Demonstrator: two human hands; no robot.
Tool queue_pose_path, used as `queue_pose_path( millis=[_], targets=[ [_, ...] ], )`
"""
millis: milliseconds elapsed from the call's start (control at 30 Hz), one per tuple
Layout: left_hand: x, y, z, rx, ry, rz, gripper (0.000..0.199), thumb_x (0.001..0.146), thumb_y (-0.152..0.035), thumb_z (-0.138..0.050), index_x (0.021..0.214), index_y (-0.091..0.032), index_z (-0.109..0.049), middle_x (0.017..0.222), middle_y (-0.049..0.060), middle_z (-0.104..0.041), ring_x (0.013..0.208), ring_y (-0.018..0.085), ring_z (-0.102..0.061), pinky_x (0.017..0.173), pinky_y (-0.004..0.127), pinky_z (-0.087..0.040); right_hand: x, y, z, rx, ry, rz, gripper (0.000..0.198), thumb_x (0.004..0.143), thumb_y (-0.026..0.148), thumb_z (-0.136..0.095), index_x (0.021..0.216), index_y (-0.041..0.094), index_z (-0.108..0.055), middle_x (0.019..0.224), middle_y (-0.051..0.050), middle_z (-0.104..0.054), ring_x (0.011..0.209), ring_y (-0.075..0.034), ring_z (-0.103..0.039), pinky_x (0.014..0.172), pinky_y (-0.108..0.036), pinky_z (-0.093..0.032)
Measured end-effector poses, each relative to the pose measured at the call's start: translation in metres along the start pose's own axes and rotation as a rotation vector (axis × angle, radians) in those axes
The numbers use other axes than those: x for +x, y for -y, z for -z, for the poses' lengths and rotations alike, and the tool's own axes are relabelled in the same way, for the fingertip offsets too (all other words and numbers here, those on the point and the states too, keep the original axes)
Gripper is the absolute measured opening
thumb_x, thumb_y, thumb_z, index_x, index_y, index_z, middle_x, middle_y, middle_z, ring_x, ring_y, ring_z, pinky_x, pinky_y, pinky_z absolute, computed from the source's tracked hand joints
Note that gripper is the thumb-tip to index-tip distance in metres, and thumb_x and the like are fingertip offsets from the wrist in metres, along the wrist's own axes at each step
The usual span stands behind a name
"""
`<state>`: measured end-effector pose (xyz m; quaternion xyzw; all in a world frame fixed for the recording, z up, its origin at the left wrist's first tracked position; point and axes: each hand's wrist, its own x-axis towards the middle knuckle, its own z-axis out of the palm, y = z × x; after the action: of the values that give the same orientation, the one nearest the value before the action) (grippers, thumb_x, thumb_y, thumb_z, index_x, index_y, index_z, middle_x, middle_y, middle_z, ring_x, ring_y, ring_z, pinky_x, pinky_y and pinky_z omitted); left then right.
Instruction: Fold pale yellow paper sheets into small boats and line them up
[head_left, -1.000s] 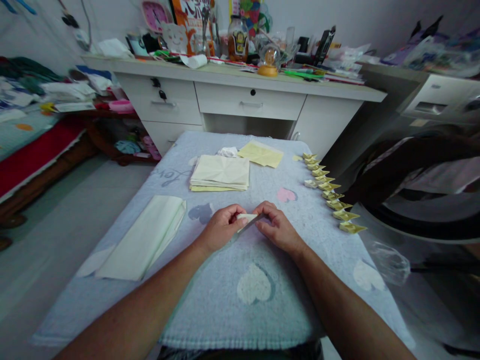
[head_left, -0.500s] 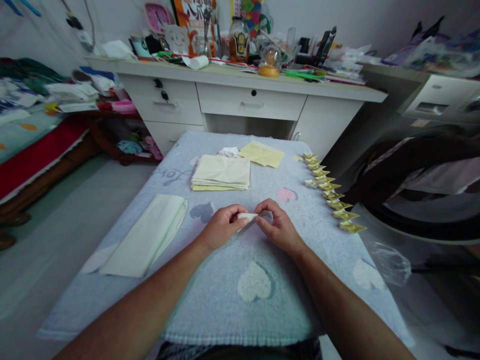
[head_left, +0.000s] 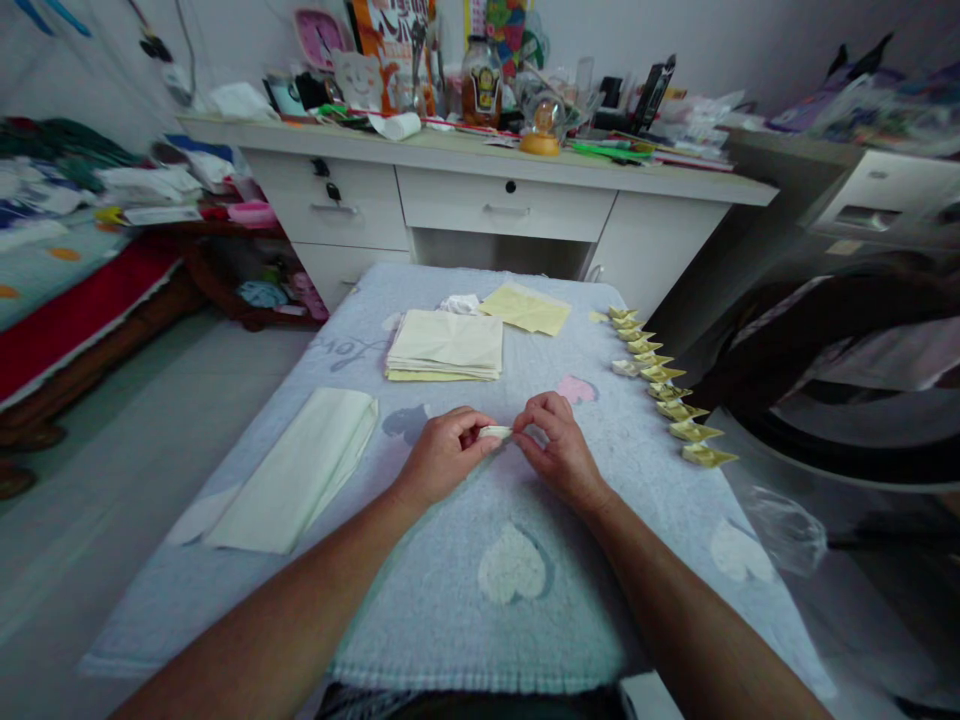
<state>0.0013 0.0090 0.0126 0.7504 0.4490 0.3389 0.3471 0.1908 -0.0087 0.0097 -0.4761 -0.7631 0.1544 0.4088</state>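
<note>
Between my hands, just above the cloth-covered table (head_left: 420, 610), is a small piece of folded paper (head_left: 495, 432), whitish and narrow. My left hand (head_left: 442, 452) pinches its left end between thumb and fingers. At the pointed right end, the thumb and fingertips of my right hand (head_left: 555, 448) are closed on it. My fingers hide part of the folds. Beyond my hands lies a stack of creased cream paper sheets (head_left: 446, 343). To the left rests a long folded sheet of pale paper (head_left: 300, 470).
Along the right edge runs a row of small folded paper boats (head_left: 667, 392), mostly yellow. A yellow sheet (head_left: 527, 308) and a crumpled white paper (head_left: 459, 304) lie at the back. Behind stands a cluttered white desk (head_left: 504, 205); a washing machine (head_left: 862, 210) is at right.
The folded paper has turned in my fingers and now shows a narrower edge. My right fingers have curled in a little more. The whole view has shifted slightly.
</note>
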Motion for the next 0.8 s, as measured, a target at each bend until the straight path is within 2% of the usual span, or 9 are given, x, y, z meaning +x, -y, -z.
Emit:
queue_pose_path(
  millis=[300,600,700,800],
  targets=[
    [-0.0028,-0.0004,0.0015,0.091,-0.027,-0.08,0.008,0.081,-0.023,-0.065,0.084,-0.018,-0.069,0.065,-0.004,-0.051,0.058,0.009,-0.047,0.057,0.021,-0.034,0.0009,0.0013,-0.003,-0.114,0.009,0.006,0.013,0.078,0.009,-0.064,0.086,0.019,-0.064,0.091,-0.005,-0.055,0.09,-0.021,-0.048,0.081,-0.035,-0.039],
    [-0.0038,0.0008,0.0041,0.11,-0.038,-0.118,0.009,0.083,-0.022,-0.062,0.083,-0.018,-0.07,0.069,-0.002,-0.056,0.061,0.01,-0.049,0.06,0.021,-0.037,0.0036,0.0009,-0.0028,-0.282,0.079,0.125,0.004,0.084,0.015,-0.062,0.085,0.018,-0.063,0.091,-0.006,-0.058,0.089,-0.022,-0.047,0.079,-0.037,-0.035],
    [-0.0038,0.0007,0.005,0.112,-0.042,-0.137,0.009,0.083,-0.021,-0.062,0.083,-0.018,-0.07,0.071,-0.001,-0.059,0.061,0.01,-0.049,0.061,0.021,-0.037,0.0045,0.0025,-0.0022,-0.28,0.102,0.117,0.006,0.085,0.014,-0.06,0.084,0.019,-0.062,0.091,-0.006,-0.059,0.091,-0.022,-0.046,0.08,-0.038,-0.035],
    [-0.0037,0.0002,0.0054,0.104,-0.048,-0.136,0.009,0.084,-0.02,-0.061,0.082,-0.018,-0.069,0.071,-0.001,-0.058,0.061,0.01,-0.049,0.06,0.021,-0.037,0.0036,0.0015,-0.0017,-0.169,0.095,0.06,0.007,0.083,0.013,-0.06,0.085,0.02,-0.06,0.092,-0.006,-0.057,0.092,-0.022,-0.047,0.081,-0.037,-0.037]
  ],
)
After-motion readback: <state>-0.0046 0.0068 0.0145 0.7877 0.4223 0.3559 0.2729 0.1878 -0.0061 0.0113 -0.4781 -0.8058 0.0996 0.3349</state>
